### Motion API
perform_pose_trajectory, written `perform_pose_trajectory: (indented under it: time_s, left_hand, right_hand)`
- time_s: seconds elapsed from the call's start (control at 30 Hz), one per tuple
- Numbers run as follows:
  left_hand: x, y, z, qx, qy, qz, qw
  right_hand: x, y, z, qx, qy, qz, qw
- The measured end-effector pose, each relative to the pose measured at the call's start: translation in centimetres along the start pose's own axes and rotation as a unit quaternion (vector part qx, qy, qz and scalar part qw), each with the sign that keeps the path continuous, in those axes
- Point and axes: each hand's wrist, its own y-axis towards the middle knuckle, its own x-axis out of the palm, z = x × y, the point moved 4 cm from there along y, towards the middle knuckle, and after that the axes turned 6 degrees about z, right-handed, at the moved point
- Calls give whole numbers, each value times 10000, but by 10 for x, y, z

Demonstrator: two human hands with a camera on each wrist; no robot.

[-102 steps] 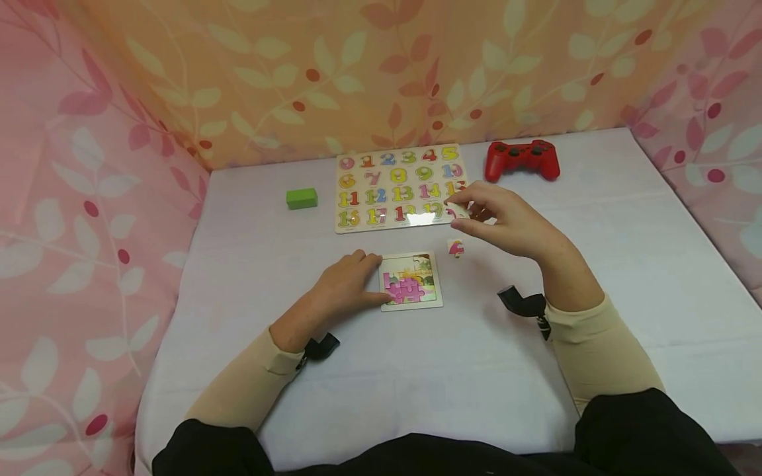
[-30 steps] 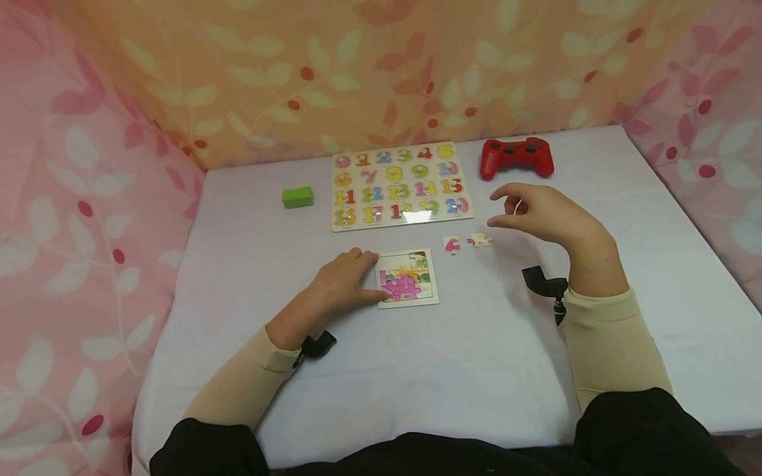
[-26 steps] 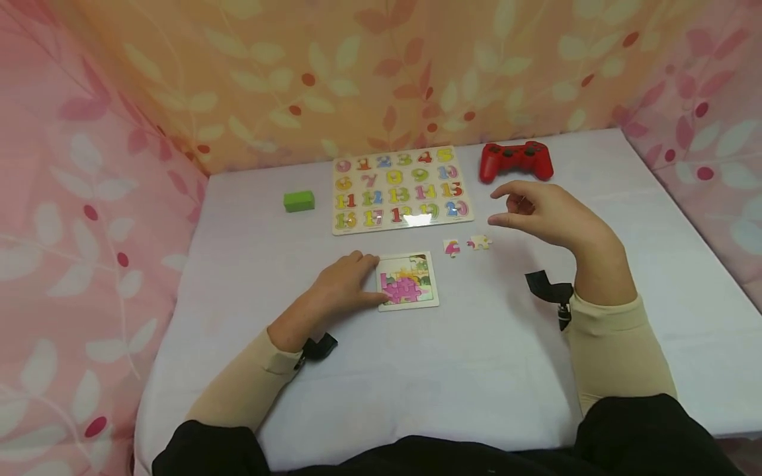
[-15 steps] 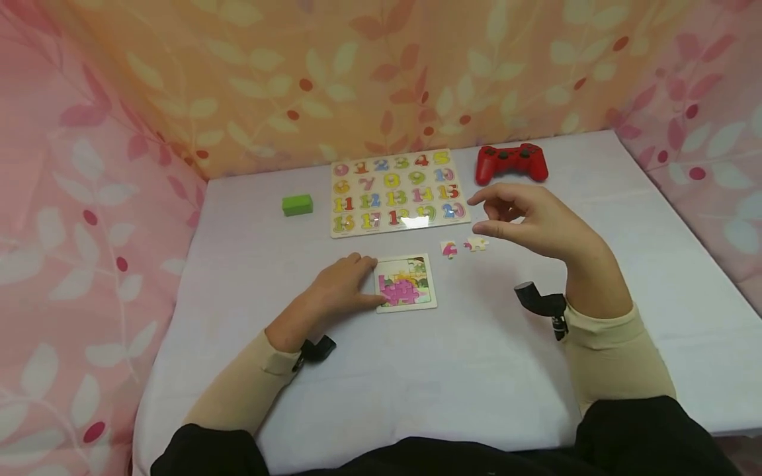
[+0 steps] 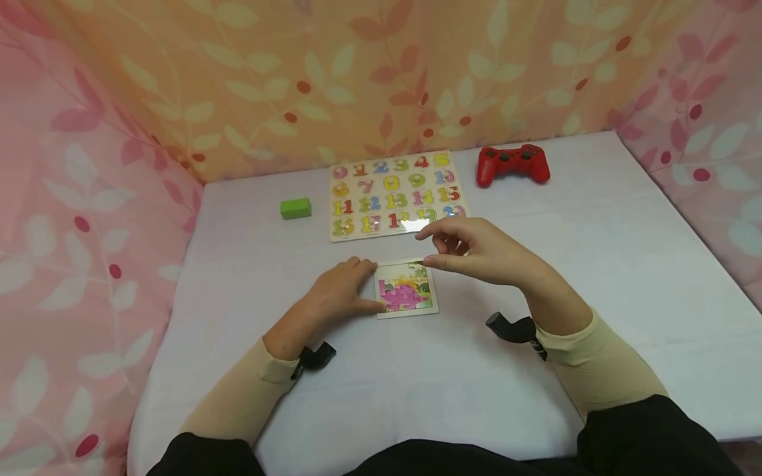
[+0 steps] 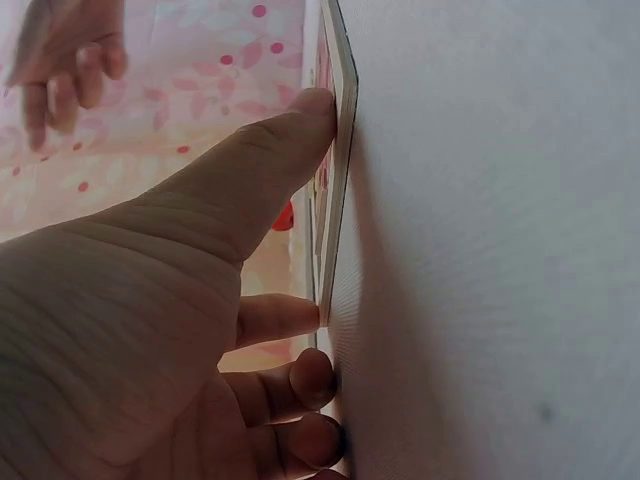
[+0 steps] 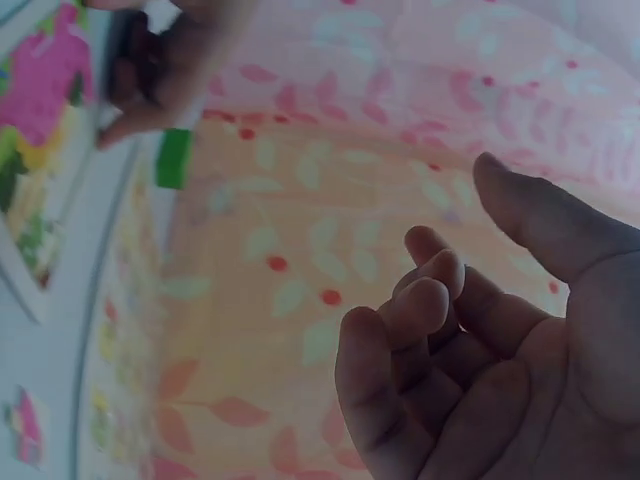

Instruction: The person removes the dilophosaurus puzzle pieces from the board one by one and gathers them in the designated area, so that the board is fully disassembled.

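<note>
A small framed jigsaw puzzle (image 5: 407, 314) with a pink dinosaur picture lies on the table, its upper-left part pale and bare. My left hand (image 5: 336, 294) rests at its left side, thumb on the lower-left corner and index fingertip at the upper-left corner. In the left wrist view, that thumb (image 6: 290, 125) lies straight against the frame. My right hand (image 5: 485, 251) hovers over the puzzle's upper-right corner. The right wrist view shows nothing between its loosely bent fingers (image 7: 390, 310). A pink loose puzzle piece (image 7: 27, 428) lies there; in the head view my right hand hides that spot.
Behind the puzzle lies a number board (image 5: 381, 198) with coloured numerals. A green block (image 5: 296, 209) sits to its left, and a red game controller (image 5: 513, 165) to its right. Patterned curtains (image 5: 381, 86) surround the white table (image 5: 369, 390).
Earlier my right hand held a puzzle piece, later seen lying beside another on the table. Since then that hand has moved left and nearer, covering both pieces. My left hand has stayed put.
</note>
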Motion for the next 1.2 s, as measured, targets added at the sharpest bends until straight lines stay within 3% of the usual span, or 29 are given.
perform_pose_trajectory:
  time_s: [0.2,0.33,0.57,0.73,0.93,1.2]
  left_hand:
    - [1,-2,-1,88,63,96,9999]
    - [-1,-1,2,115,83,92,9999]
    - [1,-1,2,39,104,51,9999]
    - [1,-1,1,-7,110,43,9999]
    - [-2,-1,2,10,163,77,9998]
    - [1,-1,2,-18,155,68,9999]
  right_hand:
    - [36,18,32,371,-291,-621,9970]
    - [49,24,54,629,-471,-978,9921]
    - [65,27,80,417,-1006,-1430,9837]
    - [68,31,84,199,-1277,-1326,9827]
    - [67,34,88,350,-976,-1157,9879]
    - [58,33,95,256,-575,-1064,9923]
